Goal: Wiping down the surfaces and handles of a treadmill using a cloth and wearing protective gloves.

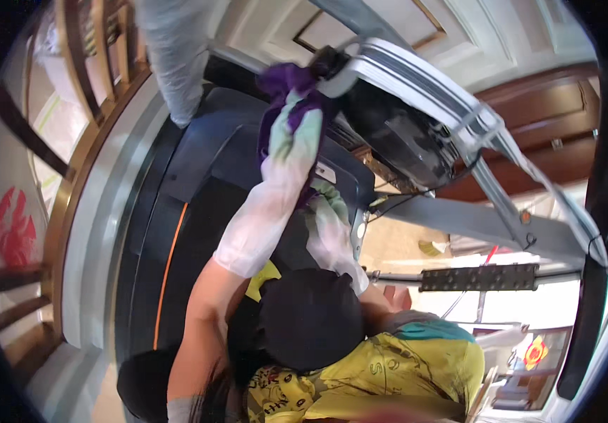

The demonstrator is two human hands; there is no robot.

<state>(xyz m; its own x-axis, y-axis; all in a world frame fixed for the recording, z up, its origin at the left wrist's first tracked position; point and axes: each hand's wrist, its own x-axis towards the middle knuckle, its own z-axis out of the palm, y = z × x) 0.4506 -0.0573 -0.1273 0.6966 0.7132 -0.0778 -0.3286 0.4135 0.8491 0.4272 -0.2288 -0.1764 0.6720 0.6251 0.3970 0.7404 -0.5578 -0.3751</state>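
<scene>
My left hand (298,116), in a glove that fades from white to pale green, reaches far forward and grips a purple cloth (286,74). The cloth wraps about the fingers and hangs down along the glove. It is near the dark joint at the end of the grey and white upright frame (424,77) of a treadmill. Below and to the right, my right hand (329,197), gloved alike, rests near the edge of the treadmill's dark front cover (230,116). Purple shows beside it, and its fingers are hard to make out.
The black treadmill deck (212,211) carries an orange line (170,275). A glossy black panel (396,130) is set in the upright frame. At left are a plastic-wrapped post (177,63) and a wooden railing (78,169). My black-clad knee (311,317) is close below my hands.
</scene>
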